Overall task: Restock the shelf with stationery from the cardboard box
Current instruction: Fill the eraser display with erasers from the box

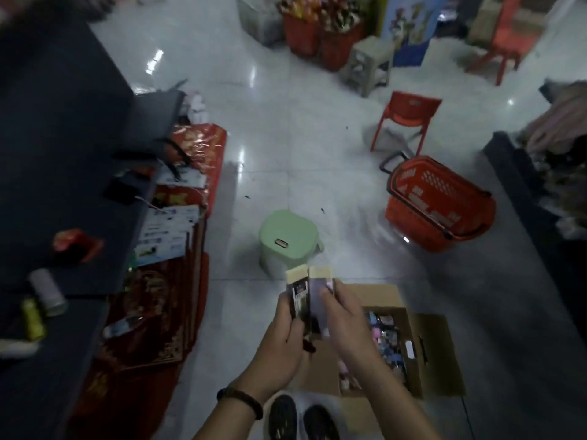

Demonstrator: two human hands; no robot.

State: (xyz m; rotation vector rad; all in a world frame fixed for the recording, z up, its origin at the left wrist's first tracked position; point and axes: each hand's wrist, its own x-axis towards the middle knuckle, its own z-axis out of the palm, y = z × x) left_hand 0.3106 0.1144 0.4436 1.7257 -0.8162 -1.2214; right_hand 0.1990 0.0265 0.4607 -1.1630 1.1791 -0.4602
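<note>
- Packs of carded stationery, two, are held upright side by side above the cardboard box (440, 354), probably to check them before shelving.
- Left hand (279, 341) has its grip curled round the darker pack (298, 298); right hand (343, 325) pinches the paler pack (319, 282).
- Box stands open on the floor by the feet, flaps spread for reach, with mixed small items inside.

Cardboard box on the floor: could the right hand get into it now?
Probably yes: the cardboard box lies open just below the right hand, flaps spread, nothing covering it. But that hand holds a packet.
</note>
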